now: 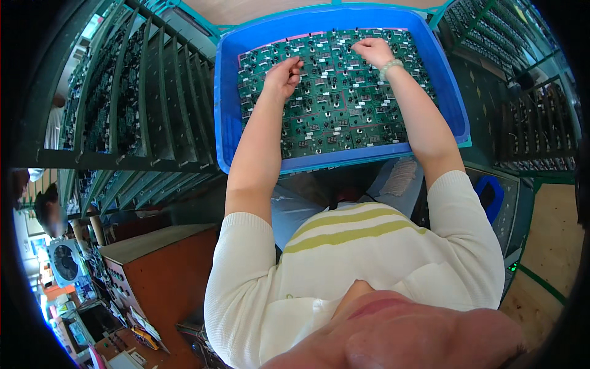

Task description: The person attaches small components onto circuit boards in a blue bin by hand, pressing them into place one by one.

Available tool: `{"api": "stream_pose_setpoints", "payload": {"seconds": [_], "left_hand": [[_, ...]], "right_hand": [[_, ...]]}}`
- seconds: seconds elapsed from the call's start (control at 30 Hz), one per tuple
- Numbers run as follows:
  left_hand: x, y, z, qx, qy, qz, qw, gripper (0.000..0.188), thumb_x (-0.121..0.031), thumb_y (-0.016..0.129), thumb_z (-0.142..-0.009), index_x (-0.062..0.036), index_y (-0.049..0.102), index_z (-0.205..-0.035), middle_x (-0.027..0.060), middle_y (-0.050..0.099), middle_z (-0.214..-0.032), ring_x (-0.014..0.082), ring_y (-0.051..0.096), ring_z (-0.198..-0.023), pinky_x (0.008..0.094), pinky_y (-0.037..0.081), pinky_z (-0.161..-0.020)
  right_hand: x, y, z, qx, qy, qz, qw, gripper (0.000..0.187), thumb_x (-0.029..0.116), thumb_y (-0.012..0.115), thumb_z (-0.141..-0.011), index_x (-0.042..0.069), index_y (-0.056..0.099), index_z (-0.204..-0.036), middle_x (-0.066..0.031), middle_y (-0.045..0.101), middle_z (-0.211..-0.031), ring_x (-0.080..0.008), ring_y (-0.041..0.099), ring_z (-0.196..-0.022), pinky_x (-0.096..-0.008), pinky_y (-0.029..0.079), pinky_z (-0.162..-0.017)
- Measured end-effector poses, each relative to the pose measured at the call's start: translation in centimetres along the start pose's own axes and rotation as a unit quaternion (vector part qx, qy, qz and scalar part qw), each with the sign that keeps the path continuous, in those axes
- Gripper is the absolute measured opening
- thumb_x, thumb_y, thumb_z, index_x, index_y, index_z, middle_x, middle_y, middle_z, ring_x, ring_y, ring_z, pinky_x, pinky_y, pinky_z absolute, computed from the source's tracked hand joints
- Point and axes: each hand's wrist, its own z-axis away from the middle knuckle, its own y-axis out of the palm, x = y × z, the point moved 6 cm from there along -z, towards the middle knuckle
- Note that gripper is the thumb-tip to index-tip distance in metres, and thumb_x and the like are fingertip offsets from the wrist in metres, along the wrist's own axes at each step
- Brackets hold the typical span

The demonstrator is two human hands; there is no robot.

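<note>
A blue plastic bin [222,129] lies before me, its bottom covered with green circuit boards [335,126] laid side by side. The boards carry small displays, black knob-like parts and white connectors. Over the left part of the boards my left hand [284,77] is closed, fingers curled in and the tips close together. My right hand [373,52], with a beaded bracelet [391,69] at its wrist, pinches low over the boards at the far right. Whatever either hand may hold is too small or hidden to name. I cannot tell whether the fingertips touch the boards.
Dark green racks [147,92] filled with boards rise on the left, and more shelves of boards [534,132] stand on the right. An orange-brown cabinet [166,270] is at the lower left, near a fan [65,261]. Another person [50,209] is at the far left.
</note>
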Motion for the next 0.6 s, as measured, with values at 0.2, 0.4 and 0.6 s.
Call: {"api": "stream_pose_setpoints", "payload": {"seconds": [0.2,0.4,0.6], "left_hand": [[0.2,0.8,1.4,-0.024,0.066,-0.164,0.984,0.012,-0.008,0.06,-0.077,-0.0012,0.052,-0.08,0.0056,0.056,-0.072,0.0053,0.042,-0.049,0.0161,0.027,-0.034],[-0.1,0.6,1.6,-0.019,0.087,-0.188,0.978,0.012,-0.004,0.06,-0.075,0.0009,0.055,-0.084,0.0065,0.059,-0.071,0.0056,0.043,-0.048,0.0165,0.03,-0.035],[-0.1,1.6,1.4,-0.025,0.116,-0.249,0.961,0.015,-0.008,0.064,-0.072,-0.0003,0.058,-0.082,0.0038,0.058,-0.069,0.0059,0.044,-0.048,0.0183,0.032,-0.037]], "right_hand": [[-1.2,1.4,0.2,0.073,-0.007,-0.06,0.995,0.018,0.022,0.066,-0.069,0.008,0.067,-0.079,-0.0042,0.064,-0.079,-0.0132,0.059,-0.068,-0.0284,0.048,-0.067],[-0.6,1.6,0.2,0.017,-0.031,0.056,0.998,0.021,0.027,0.068,-0.068,0.009,0.067,-0.079,-0.0065,0.064,-0.08,-0.0188,0.061,-0.07,-0.0298,0.048,-0.069],[-2.9,1.8,-1.7,-0.003,-0.053,0.022,0.998,0.017,0.021,0.067,-0.068,0.011,0.066,-0.083,-0.0074,0.064,-0.08,-0.021,0.061,-0.074,-0.0317,0.048,-0.069]]}}
